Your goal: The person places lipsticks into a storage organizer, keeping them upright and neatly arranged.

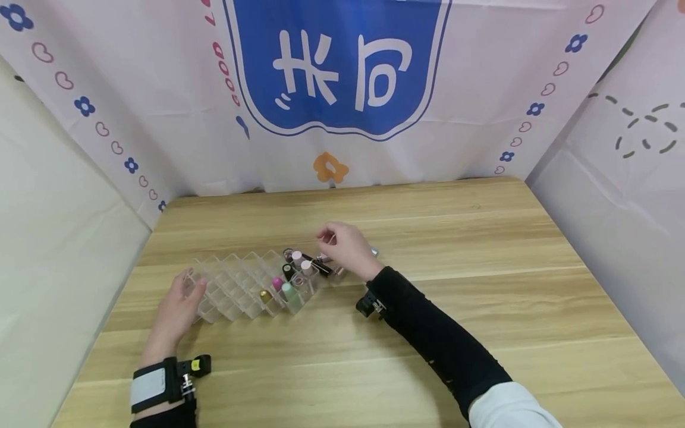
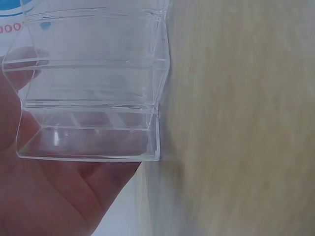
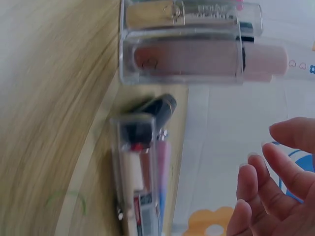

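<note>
A clear lipstick organizer (image 1: 230,291) with diamond-shaped compartments stands on the table. My left hand (image 1: 181,303) grips its left end, the thumb on the near side and the fingers behind; the left wrist view shows them through the clear wall (image 2: 93,83). Several cosmetic tubes stand in the right-end compartments, among them a green one (image 1: 291,292), a magenta one (image 1: 277,283) and a gold-topped one (image 1: 265,295). Above loose tubes past that end, my right hand (image 1: 349,246) hovers with loosely curled fingers. Nothing lies between those fingers (image 3: 288,182) in the right wrist view.
Loose cosmetics lie right of the organizer: a black tube (image 1: 322,267) and, in the right wrist view, a clear square-sided tube (image 3: 138,182). The wooden table (image 1: 455,333) is bounded by a printed cloth (image 1: 187,137) at the back and pale sheets at the sides.
</note>
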`<state>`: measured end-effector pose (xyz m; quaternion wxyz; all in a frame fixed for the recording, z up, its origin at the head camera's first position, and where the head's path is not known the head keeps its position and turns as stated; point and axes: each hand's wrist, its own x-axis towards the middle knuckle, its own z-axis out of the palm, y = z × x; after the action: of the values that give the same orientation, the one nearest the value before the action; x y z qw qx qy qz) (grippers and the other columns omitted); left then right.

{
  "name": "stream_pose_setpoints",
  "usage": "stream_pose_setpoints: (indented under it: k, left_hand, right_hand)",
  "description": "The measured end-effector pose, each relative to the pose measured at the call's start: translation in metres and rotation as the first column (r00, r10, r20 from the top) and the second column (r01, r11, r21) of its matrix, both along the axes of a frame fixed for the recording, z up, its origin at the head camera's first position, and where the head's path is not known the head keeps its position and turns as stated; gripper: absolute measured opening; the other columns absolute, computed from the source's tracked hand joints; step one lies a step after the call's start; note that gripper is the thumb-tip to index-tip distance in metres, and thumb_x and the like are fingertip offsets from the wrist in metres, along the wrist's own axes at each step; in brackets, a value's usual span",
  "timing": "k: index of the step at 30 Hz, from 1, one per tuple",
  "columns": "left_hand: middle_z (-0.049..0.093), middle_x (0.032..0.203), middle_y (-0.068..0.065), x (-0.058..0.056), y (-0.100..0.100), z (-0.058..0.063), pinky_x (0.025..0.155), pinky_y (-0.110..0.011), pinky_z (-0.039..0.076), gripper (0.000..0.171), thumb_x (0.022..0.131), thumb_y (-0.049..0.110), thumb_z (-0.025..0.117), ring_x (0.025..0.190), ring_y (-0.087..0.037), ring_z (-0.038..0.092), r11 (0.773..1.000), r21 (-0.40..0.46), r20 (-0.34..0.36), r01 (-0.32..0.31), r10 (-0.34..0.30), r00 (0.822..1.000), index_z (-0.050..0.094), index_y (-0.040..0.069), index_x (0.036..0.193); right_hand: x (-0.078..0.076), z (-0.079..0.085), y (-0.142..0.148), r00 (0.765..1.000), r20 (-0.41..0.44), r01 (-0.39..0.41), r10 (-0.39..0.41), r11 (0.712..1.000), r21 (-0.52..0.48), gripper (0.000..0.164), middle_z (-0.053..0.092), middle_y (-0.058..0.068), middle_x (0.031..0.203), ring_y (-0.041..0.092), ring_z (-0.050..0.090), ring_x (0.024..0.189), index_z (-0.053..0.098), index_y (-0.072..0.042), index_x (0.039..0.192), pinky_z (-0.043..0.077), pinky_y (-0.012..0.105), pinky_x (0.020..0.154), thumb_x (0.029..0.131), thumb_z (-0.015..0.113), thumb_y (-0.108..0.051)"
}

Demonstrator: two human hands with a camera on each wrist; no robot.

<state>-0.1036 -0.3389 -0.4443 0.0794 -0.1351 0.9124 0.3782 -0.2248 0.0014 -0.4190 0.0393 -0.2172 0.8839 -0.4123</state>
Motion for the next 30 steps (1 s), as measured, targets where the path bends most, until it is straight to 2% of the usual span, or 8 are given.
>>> stream_pose_setpoints:
  k: [12, 20, 30]
  left_hand:
    - [0.014, 0.156, -0.039, 0.001, -0.001, 0.0, 0.107, -0.074, 0.025, 0.078, 0.104, 0.054, 0.024, 0.138, -0.061, 0.023, 1.0, -0.006, -0.026, -0.008, 0.008, 1.0, -0.001, 0.002, 0.157]
    - [0.015, 0.156, -0.038, -0.001, 0.0, 0.0, 0.106, -0.075, 0.025, 0.077, 0.104, 0.054, 0.024, 0.138, -0.061, 0.024, 1.0, -0.007, -0.022, -0.016, 0.016, 1.0, 0.0, 0.004, 0.157]
    - [0.015, 0.156, -0.039, -0.002, 0.0, 0.0, 0.106, -0.075, 0.025, 0.077, 0.104, 0.054, 0.024, 0.138, -0.061, 0.023, 1.0, -0.007, -0.017, -0.02, 0.02, 1.0, -0.001, 0.004, 0.157]
  right_hand:
    - [-0.01, -0.01, 0.021, 0.998, -0.018, 0.058, -0.057, 0.998, 0.023, 0.023, 0.069, 0.006, 0.102, 0.019, 0.062, 0.092, 0.069, -0.008, 0.11, 0.053, 0.033, 0.082, 0.088, 0.07, -0.015]
    - [-0.012, -0.014, 0.035, 0.996, 0.012, 0.086, -0.086, 0.995, 0.046, 0.027, 0.068, 0.01, 0.104, 0.023, 0.062, 0.095, 0.068, -0.006, 0.111, 0.053, 0.037, 0.086, 0.086, 0.073, -0.016]
    - [-0.017, -0.026, 0.055, 0.99, 0.034, 0.137, -0.14, 0.988, 0.066, 0.022, 0.067, 0.007, 0.102, 0.02, 0.062, 0.09, 0.069, -0.009, 0.106, 0.053, 0.033, 0.08, 0.086, 0.072, -0.019]
